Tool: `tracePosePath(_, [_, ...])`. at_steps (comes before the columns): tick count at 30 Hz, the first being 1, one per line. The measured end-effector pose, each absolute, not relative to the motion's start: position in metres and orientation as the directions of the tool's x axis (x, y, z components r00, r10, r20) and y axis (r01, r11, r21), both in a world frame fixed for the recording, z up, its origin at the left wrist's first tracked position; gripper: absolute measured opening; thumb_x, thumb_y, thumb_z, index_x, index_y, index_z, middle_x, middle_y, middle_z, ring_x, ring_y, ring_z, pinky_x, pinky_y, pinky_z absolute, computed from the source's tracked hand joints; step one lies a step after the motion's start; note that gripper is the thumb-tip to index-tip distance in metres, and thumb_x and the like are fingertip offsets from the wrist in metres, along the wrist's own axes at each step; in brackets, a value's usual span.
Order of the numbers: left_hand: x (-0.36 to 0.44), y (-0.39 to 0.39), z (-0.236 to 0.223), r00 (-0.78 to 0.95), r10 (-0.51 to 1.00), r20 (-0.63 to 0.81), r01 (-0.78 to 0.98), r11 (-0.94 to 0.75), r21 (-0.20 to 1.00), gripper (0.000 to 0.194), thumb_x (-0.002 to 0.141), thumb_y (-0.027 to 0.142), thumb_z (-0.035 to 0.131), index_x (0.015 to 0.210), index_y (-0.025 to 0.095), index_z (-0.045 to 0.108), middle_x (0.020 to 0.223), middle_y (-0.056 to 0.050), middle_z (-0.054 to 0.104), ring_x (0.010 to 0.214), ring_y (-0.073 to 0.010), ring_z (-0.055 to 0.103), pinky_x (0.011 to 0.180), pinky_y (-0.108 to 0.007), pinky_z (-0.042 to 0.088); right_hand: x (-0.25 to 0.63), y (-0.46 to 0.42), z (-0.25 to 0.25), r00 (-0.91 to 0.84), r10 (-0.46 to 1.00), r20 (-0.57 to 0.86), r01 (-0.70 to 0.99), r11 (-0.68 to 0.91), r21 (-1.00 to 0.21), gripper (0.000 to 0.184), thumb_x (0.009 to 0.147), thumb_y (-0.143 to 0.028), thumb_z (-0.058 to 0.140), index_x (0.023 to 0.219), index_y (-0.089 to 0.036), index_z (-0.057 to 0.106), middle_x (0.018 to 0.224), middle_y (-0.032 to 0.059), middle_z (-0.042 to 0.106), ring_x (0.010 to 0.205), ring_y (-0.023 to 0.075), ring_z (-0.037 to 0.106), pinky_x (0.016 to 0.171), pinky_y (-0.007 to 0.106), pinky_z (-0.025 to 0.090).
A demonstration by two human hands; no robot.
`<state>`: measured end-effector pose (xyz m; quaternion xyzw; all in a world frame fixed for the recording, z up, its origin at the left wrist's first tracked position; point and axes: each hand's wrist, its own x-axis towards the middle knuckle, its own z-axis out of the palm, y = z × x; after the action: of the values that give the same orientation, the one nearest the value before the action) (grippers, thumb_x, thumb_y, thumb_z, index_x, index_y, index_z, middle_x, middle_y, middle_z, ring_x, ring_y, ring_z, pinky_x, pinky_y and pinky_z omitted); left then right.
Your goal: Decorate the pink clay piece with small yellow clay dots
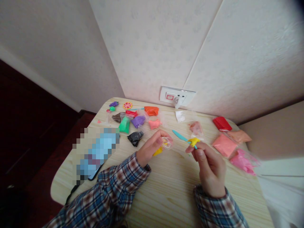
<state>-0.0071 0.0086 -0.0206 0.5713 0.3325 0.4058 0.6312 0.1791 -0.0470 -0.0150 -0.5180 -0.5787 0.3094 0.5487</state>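
Note:
My left hand [154, 145] is closed around a clear plastic bag of yellow clay [157, 151], its crumpled top showing between thumb and fingers. In my right hand [209, 163] is a light blue plastic clay knife [180, 135], pinched by thumb and fingers with its blade pointing up and left. A lump of yellow clay [194, 141] sticks to the knife just above my fingertips. Both hands are over the wooden table [163, 193], a short gap apart.
Bags of green clay [124, 125], black clay [135, 138], purple clay [138, 121] and orange clay [151, 110] lie at the back left. A salmon bag [224, 145], a pink bag [244, 161] and a red packet [222, 123] lie right. A blurred-out phone [98, 155] is at the left edge.

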Motion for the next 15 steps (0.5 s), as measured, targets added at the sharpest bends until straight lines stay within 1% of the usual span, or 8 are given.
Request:
tracePosePath(2, [-0.008, 0.008, -0.019, 0.398, 0.915, 0.063, -0.062, -0.042, 0.997, 0.061, 0.084, 0.072, 0.041, 0.099, 0.015, 0.057, 0.088, -0.008, 0.064, 0.078, -0.0194, 0.06, 0.071, -0.032, 0.046, 0.176, -0.048, -0.015, 0.109, 0.951, 0.291, 0.281, 0.251, -0.926, 0.021, 0.092, -0.032, 0.055, 0.081, -0.021, 0.068, 0.068, 0.0, 0.055, 0.056, 0.0127, 0.043, 0.054, 0.028, 0.032])
tracePosePath(4, [-0.009, 0.009, -0.02, 0.295, 0.949, 0.109, 0.027, -0.123, 0.992, 0.055, 0.087, 0.066, 0.043, 0.108, 0.016, 0.055, 0.099, -0.009, 0.062, 0.092, -0.022, 0.059, 0.083, -0.035, 0.044, 0.175, -0.048, -0.016, 0.122, 0.953, 0.278, 0.282, 0.235, -0.93, 0.021, 0.091, -0.035, 0.056, 0.081, -0.02, 0.068, 0.069, 0.0003, 0.057, 0.056, 0.0123, 0.043, 0.053, 0.028, 0.032])
tracePosePath(7, [-0.011, 0.01, -0.021, 0.168, 0.963, 0.209, 0.168, -0.237, 0.957, 0.045, 0.09, 0.053, 0.048, 0.118, 0.018, 0.05, 0.115, -0.012, 0.058, 0.107, -0.0241, 0.052, 0.097, -0.04, 0.037, 0.175, -0.046, -0.019, 0.22, 0.936, 0.276, 0.243, 0.222, -0.944, 0.025, 0.092, -0.038, 0.054, 0.081, -0.019, 0.066, 0.063, -0.0016, 0.05, 0.055, 0.0117, 0.04, 0.052, 0.027, 0.028])
tracePosePath(11, [-0.012, 0.011, -0.025, 0.143, 0.935, 0.324, 0.293, -0.353, 0.889, 0.037, 0.091, 0.039, 0.051, 0.12, 0.016, 0.05, 0.118, -0.015, 0.058, 0.109, -0.0252, 0.053, 0.099, -0.043, 0.039, 0.178, -0.038, -0.021, 0.386, 0.886, 0.258, 0.136, 0.221, -0.966, 0.03, 0.097, -0.039, 0.045, 0.079, -0.019, 0.059, 0.057, -0.0055, 0.034, 0.051, 0.0103, 0.03, 0.049, 0.026, 0.023])
tracePosePath(13, [-0.012, 0.012, -0.027, 0.14, 0.922, 0.362, 0.337, -0.388, 0.858, 0.036, 0.09, 0.033, 0.052, 0.122, 0.015, 0.05, 0.119, -0.016, 0.058, 0.11, -0.0255, 0.053, 0.099, -0.044, 0.04, 0.179, -0.035, -0.021, 0.433, 0.869, 0.24, 0.096, 0.22, -0.971, 0.031, 0.096, -0.041, 0.045, 0.077, -0.019, 0.057, 0.057, -0.0065, 0.031, 0.051, 0.0099, 0.026, 0.049, 0.026, 0.021])
tracePosePath(15, [-0.012, 0.014, -0.029, 0.138, 0.91, 0.391, 0.37, -0.413, 0.832, 0.038, 0.09, 0.028, 0.053, 0.125, 0.014, 0.048, 0.12, -0.016, 0.058, 0.111, -0.0258, 0.053, 0.101, -0.045, 0.04, 0.18, -0.033, -0.022, 0.446, 0.868, 0.221, 0.074, 0.21, -0.975, 0.032, 0.095, -0.043, 0.047, 0.076, -0.019, 0.056, 0.057, -0.0067, 0.031, 0.051, 0.0096, 0.026, 0.049, 0.026, 0.02])
